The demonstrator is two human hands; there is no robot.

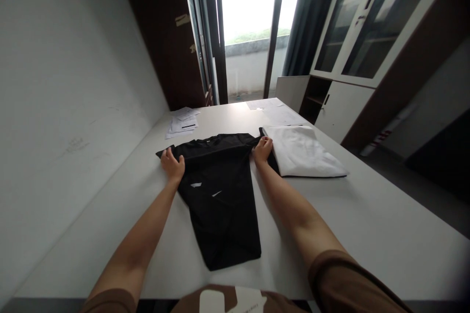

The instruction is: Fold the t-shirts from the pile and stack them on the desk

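A black T-shirt [223, 215] lies flat on the white table, its collar toward the far side and its hem toward me. Two small pale marks show on its front. My left hand [173, 165] rests on the left sleeve, thumb spread away from the fingers. At the opposite shoulder, my right hand [263, 150] is closed, pinching the fabric of the right sleeve. Just beyond that hand is a folded white cloth [304, 151], with black fabric showing along its edges.
The white table [367, 234] runs along a wall on the left. Loose papers [182, 122] lie at its far left, and more sheets [275, 112] at the far right. Behind stand a glass door [253, 24] and a cabinet [348, 48] with one lower door open.
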